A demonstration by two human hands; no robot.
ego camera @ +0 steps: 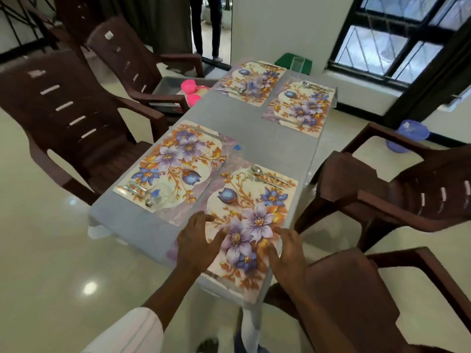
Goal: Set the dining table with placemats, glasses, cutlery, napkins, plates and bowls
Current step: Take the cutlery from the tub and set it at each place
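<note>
Several floral placemats lie on the grey table (262,138). My left hand (197,240) and my right hand (288,248) hover with spread fingers over the near edge of the nearest placemat (251,220); neither holds anything. A spoon and fork (267,177) rest at that mat's far end. The near-left placemat (175,164) carries a clear glass (160,197) and cutlery at its near corner. The far-left mat (251,82) has cutlery and a glass. A spoon lies on the far-right mat (300,108), and a tall glass (297,66) stands just beyond it.
Brown plastic chairs stand on both sides: two at left (63,118), two at right (413,194). A grey tray with pink bowls (191,90) sits on the far-left chair. A blue basket (407,135) lies on the floor at right. A person's legs (206,26) stand in the doorway.
</note>
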